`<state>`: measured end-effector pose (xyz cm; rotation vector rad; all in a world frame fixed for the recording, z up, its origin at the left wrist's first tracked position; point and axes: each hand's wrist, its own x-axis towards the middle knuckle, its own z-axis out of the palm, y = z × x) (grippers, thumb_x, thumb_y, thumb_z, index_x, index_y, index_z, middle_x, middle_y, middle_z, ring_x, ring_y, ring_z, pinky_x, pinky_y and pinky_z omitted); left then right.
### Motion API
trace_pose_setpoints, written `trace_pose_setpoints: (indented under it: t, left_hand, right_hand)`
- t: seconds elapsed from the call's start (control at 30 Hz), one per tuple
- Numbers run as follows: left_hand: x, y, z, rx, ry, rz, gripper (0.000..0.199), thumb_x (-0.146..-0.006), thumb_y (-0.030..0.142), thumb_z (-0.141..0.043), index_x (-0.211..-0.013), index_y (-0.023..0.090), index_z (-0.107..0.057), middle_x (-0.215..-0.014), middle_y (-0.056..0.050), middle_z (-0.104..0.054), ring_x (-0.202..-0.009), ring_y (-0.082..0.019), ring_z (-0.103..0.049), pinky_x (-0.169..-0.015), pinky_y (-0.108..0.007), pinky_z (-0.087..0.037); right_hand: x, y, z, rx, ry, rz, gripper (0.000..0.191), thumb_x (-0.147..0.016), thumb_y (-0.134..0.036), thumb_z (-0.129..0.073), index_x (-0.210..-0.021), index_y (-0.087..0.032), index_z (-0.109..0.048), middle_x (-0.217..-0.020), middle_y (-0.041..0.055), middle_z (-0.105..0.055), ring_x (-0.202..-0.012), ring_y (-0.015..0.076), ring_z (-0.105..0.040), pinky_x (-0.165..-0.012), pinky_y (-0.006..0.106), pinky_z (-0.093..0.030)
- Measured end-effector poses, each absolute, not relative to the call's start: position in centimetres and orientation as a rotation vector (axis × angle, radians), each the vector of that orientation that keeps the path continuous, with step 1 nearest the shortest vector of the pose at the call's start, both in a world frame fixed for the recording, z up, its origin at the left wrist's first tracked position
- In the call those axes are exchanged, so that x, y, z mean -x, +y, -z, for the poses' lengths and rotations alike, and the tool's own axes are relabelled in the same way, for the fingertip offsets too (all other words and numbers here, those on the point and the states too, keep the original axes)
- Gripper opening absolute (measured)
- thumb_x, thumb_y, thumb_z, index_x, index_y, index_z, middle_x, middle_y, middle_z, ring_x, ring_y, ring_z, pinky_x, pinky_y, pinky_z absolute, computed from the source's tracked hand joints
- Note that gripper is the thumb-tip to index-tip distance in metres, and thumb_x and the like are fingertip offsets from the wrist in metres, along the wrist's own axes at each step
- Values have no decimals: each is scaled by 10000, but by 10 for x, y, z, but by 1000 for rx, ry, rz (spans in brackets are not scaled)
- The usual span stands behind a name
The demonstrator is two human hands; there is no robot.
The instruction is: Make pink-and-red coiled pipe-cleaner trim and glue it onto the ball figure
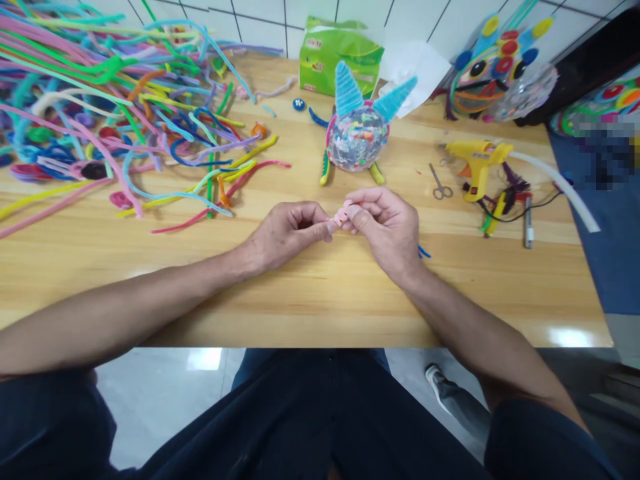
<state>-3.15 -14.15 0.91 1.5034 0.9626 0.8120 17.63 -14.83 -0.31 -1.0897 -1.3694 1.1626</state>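
Between my two hands, above the middle of the wooden table, is a small pink twisted piece (342, 215), likely pipe cleaner, with a bit of red beside it. My left hand (297, 230) pinches its left end between thumb and fingertips. The right end is held by my right hand (383, 223), thumb on top and fingers curled beneath. Just beyond the hands stands a clear ball-shaped figure (357, 137) filled with colorful bits, with two light blue pointed ears and green-and-yellow feet. A blue strand (424, 252) lies partly hidden by my right wrist.
Many colorful pipe cleaners (120, 133) are heaped at the left. Behind the figure are a green tissue pack (340, 60) and white paper (420, 73). Rightward lie small scissors (440, 187), a yellow glue gun (480, 163), a cutter (529, 223) and a decorated figure (483, 83). Someone's shoe (437, 387) shows below.
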Motion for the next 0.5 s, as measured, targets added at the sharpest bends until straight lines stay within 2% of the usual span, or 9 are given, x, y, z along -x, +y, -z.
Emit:
trace_pose_setpoints:
  t: [0.1, 0.3, 0.4, 0.5]
  left_hand:
    - [32, -142, -8, -1493, 983, -835, 442, -912, 591, -853, -777, 187, -735, -576, 38, -551, -536, -89, -396, -491, -243, -271]
    - [34, -139, -8, -1311, 990, -725, 439, -934, 602, -833, -823, 193, -721, -560, 50, -571, -435, -70, -405, -430, -225, -288]
    - [33, -139, -10, -1336, 983, -744, 444, -925, 588, -855, -800, 185, -717, -556, 52, -561, -438, -60, -403, -433, -215, -294]
    - [32, -141, -10, -1366, 970, -750, 451, -892, 585, -894, -793, 180, -724, -553, 57, -540, -447, -59, -403, -433, -211, -296]
  right_hand:
    - [-177, -147, 5, 1067, -1383, -1191, 325, -968, -512, -806, -1111, -230, -732, -865, -8, -803, -761, 135, -759, -740, 302, -659]
    - [-178, -146, 10, 995, -1430, -1186, 422, -987, -555, -784, -1274, -253, -711, -1060, 29, -836, -902, 158, -787, -852, 349, -667]
    - [-177, -147, 9, 1000, -1414, -1190, 454, -939, -567, -841, -1246, -254, -722, -1026, 21, -835, -913, 165, -791, -884, 363, -667]
    - [-177, -146, 8, 1040, -1399, -1185, 448, -913, -597, -859, -1155, -242, -733, -912, 5, -819, -841, 161, -778, -812, 338, -662]
